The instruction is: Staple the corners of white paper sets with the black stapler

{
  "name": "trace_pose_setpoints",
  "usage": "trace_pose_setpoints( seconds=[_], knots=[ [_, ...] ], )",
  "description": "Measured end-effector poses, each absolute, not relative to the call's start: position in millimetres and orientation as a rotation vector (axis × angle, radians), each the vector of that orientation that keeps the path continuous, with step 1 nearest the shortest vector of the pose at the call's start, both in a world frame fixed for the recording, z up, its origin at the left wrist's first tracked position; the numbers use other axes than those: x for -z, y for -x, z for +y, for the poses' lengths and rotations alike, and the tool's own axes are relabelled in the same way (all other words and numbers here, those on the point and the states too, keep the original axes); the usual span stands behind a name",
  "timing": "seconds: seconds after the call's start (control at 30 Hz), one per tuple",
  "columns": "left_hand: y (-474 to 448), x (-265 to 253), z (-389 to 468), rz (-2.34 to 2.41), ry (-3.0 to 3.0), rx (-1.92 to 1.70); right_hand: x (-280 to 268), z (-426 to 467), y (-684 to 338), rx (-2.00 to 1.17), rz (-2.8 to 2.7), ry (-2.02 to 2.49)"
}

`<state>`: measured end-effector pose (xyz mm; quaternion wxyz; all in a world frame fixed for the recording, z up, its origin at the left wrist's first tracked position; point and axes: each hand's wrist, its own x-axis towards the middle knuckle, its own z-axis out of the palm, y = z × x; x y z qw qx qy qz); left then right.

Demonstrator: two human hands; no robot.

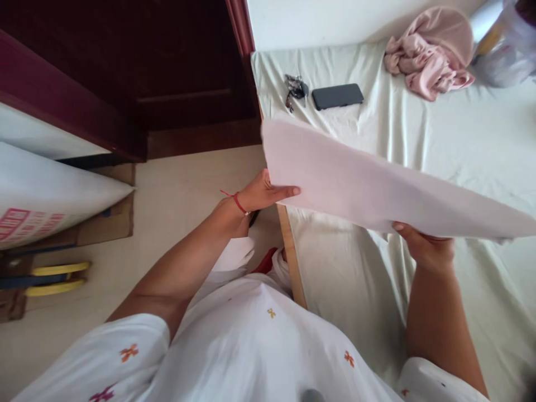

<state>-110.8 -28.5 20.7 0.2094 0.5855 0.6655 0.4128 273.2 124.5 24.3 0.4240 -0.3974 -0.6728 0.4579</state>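
Observation:
A large pale sheet [335,167], smooth and slightly curved, is held out above the cloth-covered surface; whether it is paper or stiff cloth I cannot tell. My left hand [268,192], with a red string at the wrist, grips its left end, thumb on top and the other fingers hidden behind or under it. Farther right, my right hand [429,245] pinches the near edge, thumb above and the fingers hidden below. The right end of the sheet reaches the edge of the view.
On the pale bed-like cloth [444,134] lie keys [296,89], a dark phone [338,96] and a crumpled pink cloth [435,53]. A clear plastic bag [502,61] stands far right. At left are a dark red door [125,56], a white sack [54,190] and yellow handles [61,279].

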Motion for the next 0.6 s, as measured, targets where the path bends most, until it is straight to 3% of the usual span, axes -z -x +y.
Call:
trace_pose_setpoints(
  seconds=[0.17,0.6],
  knots=[
    [122,-22,-33,1.338,-1.398,-1.184,-17,127,-288,-1.302,-1.774,1.071],
    [116,-43,-30,1.374,-1.313,-1.318,-35,119,-269,-1.144,-1.65,0.985]
  ],
)
